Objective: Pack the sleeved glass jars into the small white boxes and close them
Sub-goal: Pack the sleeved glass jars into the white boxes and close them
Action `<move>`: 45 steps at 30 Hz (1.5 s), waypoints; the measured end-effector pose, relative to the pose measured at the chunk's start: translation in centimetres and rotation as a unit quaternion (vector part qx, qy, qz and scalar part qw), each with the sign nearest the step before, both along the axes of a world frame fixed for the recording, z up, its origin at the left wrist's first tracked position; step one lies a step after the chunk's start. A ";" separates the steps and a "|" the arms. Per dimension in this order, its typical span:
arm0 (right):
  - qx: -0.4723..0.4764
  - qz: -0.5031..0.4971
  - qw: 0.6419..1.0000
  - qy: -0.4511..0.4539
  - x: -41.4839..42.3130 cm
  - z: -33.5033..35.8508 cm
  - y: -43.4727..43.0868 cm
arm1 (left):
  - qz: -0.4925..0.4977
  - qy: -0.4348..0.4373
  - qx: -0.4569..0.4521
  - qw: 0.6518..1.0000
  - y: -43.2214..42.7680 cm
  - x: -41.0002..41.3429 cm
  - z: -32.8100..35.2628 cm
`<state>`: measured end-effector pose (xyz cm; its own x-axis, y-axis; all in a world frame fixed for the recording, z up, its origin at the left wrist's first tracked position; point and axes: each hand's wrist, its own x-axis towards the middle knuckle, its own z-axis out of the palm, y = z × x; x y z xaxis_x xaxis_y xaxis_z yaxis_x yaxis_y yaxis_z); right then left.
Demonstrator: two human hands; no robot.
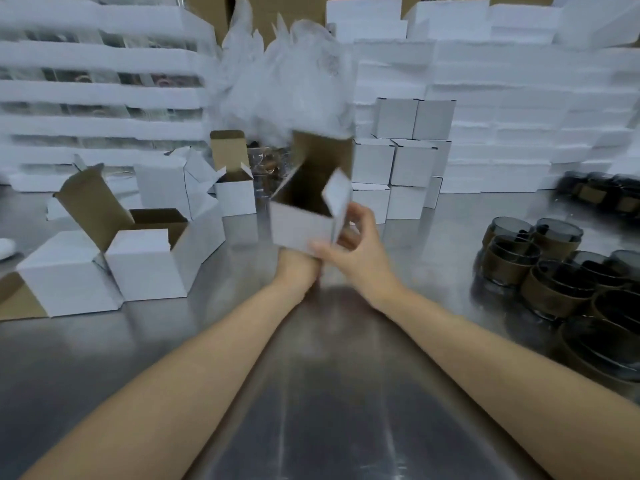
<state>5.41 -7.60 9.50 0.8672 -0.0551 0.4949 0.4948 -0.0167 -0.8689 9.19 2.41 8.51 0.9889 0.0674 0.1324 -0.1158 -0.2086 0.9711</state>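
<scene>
A steel table [329,393] is being shown across the whole foreground, and soft overhead light is being reflected in pale streaks along its brushed top. The back right is being walled off by stacks of white foam slabs [519,109], piled well above the table's far edge. At back left, foam trays [97,88] are being kept in a tall stack, with dark gaps being left between the layers. Between the two stacks, a heap of clear plastic bags [287,74] is being backed by brown cartons [294,8] along the top edge.
</scene>
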 end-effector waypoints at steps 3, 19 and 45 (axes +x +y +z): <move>0.011 -0.068 0.991 0.114 0.6 0.4 -3.4 | 0.031 -0.019 -0.090 0.995 0.1 -0.3 0.7; -0.050 0.000 0.986 0.161 0.5 0.6 -5.0 | -0.094 -0.040 -0.055 0.993 0.3 -1.4 1.2; -0.247 -0.144 0.950 0.123 0.2 1.5 -4.9 | -0.197 -0.096 0.132 0.967 0.1 -1.1 0.3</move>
<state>5.64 -12.54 10.98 0.9439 -0.1218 0.3070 0.1908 -0.5574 -0.8080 8.09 2.49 8.82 0.8867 -0.3706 0.2764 -0.4089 -0.3496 0.8429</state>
